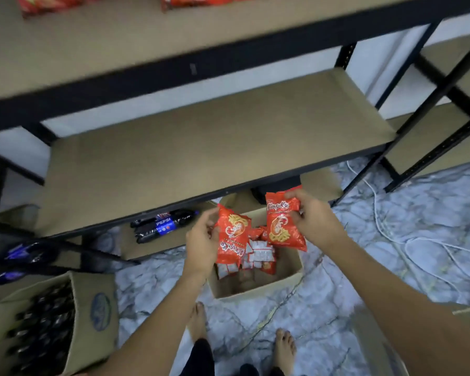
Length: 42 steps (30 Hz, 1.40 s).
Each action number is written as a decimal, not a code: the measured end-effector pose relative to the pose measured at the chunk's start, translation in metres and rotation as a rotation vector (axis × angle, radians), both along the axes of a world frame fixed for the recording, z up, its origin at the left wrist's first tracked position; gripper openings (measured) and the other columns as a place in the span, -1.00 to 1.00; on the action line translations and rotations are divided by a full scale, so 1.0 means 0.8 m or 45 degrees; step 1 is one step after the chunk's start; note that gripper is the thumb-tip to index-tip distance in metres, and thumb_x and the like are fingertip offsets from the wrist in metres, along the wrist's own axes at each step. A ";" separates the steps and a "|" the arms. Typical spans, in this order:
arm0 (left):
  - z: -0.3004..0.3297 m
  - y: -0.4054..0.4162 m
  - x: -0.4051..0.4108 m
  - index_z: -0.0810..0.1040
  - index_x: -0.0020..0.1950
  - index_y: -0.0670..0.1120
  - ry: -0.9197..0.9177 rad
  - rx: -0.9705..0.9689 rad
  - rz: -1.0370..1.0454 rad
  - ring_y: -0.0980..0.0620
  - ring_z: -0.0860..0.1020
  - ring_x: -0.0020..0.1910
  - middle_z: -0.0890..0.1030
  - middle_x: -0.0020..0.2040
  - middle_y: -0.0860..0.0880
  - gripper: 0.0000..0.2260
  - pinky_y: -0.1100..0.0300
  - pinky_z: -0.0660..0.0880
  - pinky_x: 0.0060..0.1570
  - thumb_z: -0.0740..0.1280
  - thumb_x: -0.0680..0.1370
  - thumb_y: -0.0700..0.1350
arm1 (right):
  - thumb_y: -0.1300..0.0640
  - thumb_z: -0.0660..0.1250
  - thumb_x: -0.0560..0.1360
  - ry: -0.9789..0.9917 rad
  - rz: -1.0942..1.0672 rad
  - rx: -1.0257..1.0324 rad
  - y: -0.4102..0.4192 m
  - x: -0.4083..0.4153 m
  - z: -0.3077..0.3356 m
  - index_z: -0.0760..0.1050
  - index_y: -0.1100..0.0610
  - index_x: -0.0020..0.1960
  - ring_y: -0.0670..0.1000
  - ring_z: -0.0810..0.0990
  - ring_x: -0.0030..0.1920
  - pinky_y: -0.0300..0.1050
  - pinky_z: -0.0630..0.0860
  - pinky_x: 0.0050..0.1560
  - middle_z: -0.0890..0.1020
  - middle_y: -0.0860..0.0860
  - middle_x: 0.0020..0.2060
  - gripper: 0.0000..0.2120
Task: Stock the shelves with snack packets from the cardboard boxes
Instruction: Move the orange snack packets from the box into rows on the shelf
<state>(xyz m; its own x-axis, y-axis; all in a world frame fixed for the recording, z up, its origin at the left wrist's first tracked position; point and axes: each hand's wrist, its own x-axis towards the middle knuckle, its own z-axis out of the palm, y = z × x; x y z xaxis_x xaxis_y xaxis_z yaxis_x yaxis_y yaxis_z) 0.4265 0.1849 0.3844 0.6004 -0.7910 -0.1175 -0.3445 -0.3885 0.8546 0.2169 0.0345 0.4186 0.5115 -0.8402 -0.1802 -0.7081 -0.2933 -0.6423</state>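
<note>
My left hand (pixel 201 240) grips a red snack packet (pixel 232 234) by its left edge, its print upside down. My right hand (pixel 314 218) pinches a second red snack packet (pixel 282 221) by its right edge. Both packets hang above an open cardboard box (pixel 258 287) on the floor, which holds several more packets (pixel 258 256) showing red and white sides. The middle shelf board (pixel 215 147) lies bare just beyond my hands. Red packets (pixel 196 1) lie at the back of the top shelf (pixel 147 36).
A cardboard box (pixel 92 308) of dark bottles stands at the lower left. Pepsi bottles (pixel 163 223) lie on the bottom shelf. A white cable (pixel 385 226) loops over the marble floor at right, beside a second black rack (pixel 445 85). My bare feet (pixel 198 321) stand near the box.
</note>
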 end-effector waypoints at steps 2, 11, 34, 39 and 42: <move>0.043 0.003 0.006 0.54 0.25 0.11 -0.030 -0.036 0.043 0.22 0.53 -0.28 0.56 -0.19 0.06 -0.61 0.15 0.55 -0.16 0.30 0.57 -0.33 | 0.25 0.33 0.53 -0.048 0.053 -0.071 -0.003 0.005 0.054 0.48 -0.01 0.30 0.07 0.61 -0.14 -0.10 0.52 -0.06 0.65 -0.04 -0.20 -0.62; 0.239 0.019 0.056 0.59 0.28 0.08 -0.182 -0.276 0.124 0.22 0.54 -0.19 0.60 -0.12 0.06 -0.64 0.49 0.44 -0.23 0.31 0.59 -0.30 | 0.21 0.35 0.58 -0.230 0.291 -0.240 -0.016 0.046 0.252 0.45 -0.11 0.28 -0.19 0.58 -0.22 -0.20 0.58 -0.20 0.57 -0.11 -0.14 -0.65; 0.490 -0.081 0.376 0.63 0.03 0.04 -0.413 0.073 -0.253 0.12 0.61 -0.01 0.65 0.06 0.02 -0.83 0.12 0.51 0.15 0.37 0.57 -0.23 | 0.30 0.29 0.60 -0.318 0.361 -0.217 -0.101 0.342 0.421 0.42 0.01 0.37 -0.09 0.59 -0.30 -0.28 0.51 -0.36 0.61 0.07 -0.11 -0.62; 0.464 -0.126 0.411 0.63 0.03 0.03 -0.426 0.267 -0.468 0.04 0.61 0.09 0.66 0.12 -0.05 -0.78 0.09 0.51 0.24 0.35 0.57 -0.30 | 0.23 0.36 0.57 -0.120 0.280 -0.210 -0.116 0.366 0.400 0.38 0.00 0.42 -0.02 0.63 -0.15 -0.23 0.56 -0.21 0.61 -0.01 -0.11 -0.54; 0.451 -0.147 0.410 0.63 0.17 -0.01 -0.596 0.269 -0.388 -0.05 0.57 0.18 0.62 0.22 -0.07 -0.80 0.05 0.49 0.23 0.31 0.61 -0.20 | 0.16 0.34 0.56 0.058 0.191 -0.508 -0.108 0.378 0.399 0.45 0.05 0.37 0.11 0.63 0.07 -0.04 0.57 0.06 0.65 0.06 0.06 -0.62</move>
